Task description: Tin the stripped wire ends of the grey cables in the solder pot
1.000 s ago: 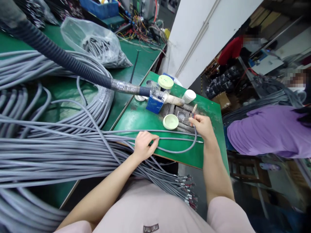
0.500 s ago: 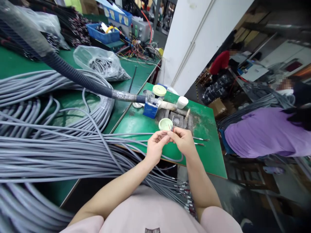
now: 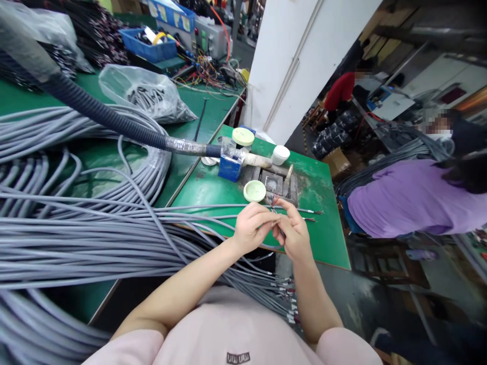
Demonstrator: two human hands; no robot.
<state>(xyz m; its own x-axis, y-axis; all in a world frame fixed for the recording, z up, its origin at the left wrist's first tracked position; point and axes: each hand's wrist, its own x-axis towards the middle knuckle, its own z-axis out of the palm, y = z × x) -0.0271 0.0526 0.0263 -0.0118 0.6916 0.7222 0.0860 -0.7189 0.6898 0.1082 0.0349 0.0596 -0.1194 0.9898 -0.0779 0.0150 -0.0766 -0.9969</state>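
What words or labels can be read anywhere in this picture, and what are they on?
"UIU UIU" or similar: small dark tag on the pink garment, too blurred to be sure.
Labels on the blue bin: too small to read.
Grey machine's buttons and markings: unreadable.
Nothing else legible.

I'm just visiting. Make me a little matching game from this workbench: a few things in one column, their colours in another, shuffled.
Things:
1. small box
2. round lid
3. corrugated hose
4. cable bundle

Colours:
a. grey
b. pale green
c. blue
d. black

Pairs: 1-c, 2-b, 3-d, 4-a
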